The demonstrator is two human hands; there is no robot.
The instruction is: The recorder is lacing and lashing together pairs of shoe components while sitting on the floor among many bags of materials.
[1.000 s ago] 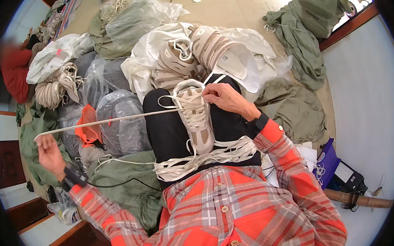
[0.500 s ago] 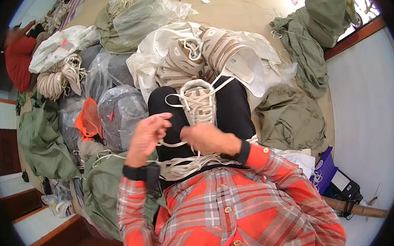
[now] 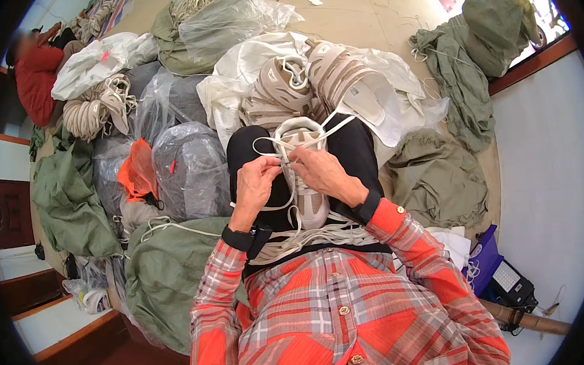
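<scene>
A beige and white lace-up sneaker (image 3: pixel 312 208) rests between my black-trousered thighs, its toe toward me and its white lace (image 3: pixel 342 122) partly threaded, with loose loops to either side. My left hand (image 3: pixel 257 184) is closed in a pinch on the lace at the left edge of the shoe's eyelets. Close against it, my right hand (image 3: pixel 326 175) also pinches the lace, its fingers over the upper part of the lacing. The fingertips nearly meet and hide the exact spot they hold. Across my lap lies a bundle of loose white laces (image 3: pixel 309 243).
Beyond my knees stand stacked beige shoe uppers (image 3: pixel 278 89) on white sacking. Plastic-wrapped grey bundles (image 3: pixel 188 172) and an orange bag (image 3: pixel 137 170) lie to the left, green sacks (image 3: pixel 439 177) to the right. A person in red (image 3: pixel 37 81) sits at the far left.
Both hands have moved up and forward onto the shoe's lacing and come together there. The shoe's toe, covered by my right hand before, now shows.
</scene>
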